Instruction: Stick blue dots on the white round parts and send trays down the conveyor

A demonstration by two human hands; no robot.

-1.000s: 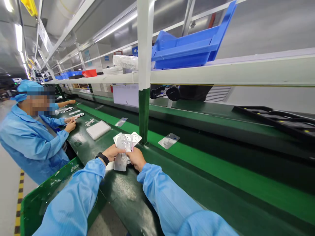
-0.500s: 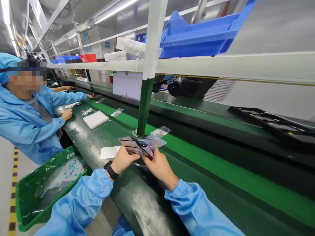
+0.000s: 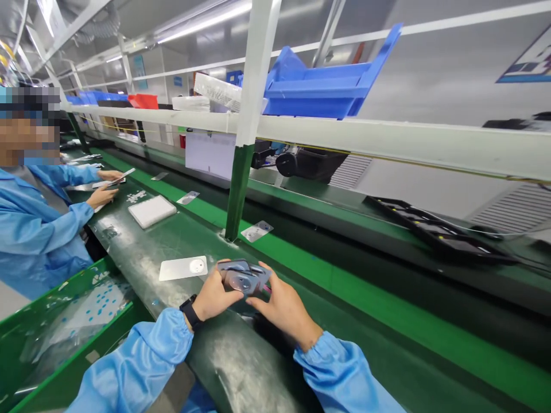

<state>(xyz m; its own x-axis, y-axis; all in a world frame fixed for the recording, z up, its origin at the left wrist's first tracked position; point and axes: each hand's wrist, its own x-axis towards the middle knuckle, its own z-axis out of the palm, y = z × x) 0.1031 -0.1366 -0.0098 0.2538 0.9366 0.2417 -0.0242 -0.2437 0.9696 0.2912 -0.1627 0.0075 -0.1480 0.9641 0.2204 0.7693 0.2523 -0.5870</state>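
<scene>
My left hand [image 3: 216, 297] and my right hand [image 3: 287, 303] hold a small bunch of thin, glossy, greyish phone back covers [image 3: 241, 280] between them over the bench. A large round camera area shows on the front one. Thumbs press from the near side, while the other fingers are partly hidden behind the covers. Just left of my left hand, a flat pale panel [image 3: 177, 270] with a round white disc lies on the green bench [image 3: 206, 238]. Beyond my hands, a clear flat cover [image 3: 257, 230] rests on the green belt [image 3: 340, 281].
A green post [image 3: 239, 195] rises behind my hands to a white shelf rail [image 3: 387, 132] bearing a blue tray [image 3: 318, 86]. At left are a white stack [image 3: 152, 211], a green bin [image 3: 77, 373] and a co-worker [image 3: 38, 201]. A black tray [image 3: 434, 229] lies far right.
The covers have turned and come closer together in my hands. My view has shifted right, and the pale panel's round disc now shows. The co-worker's hands have come together around a thin piece.
</scene>
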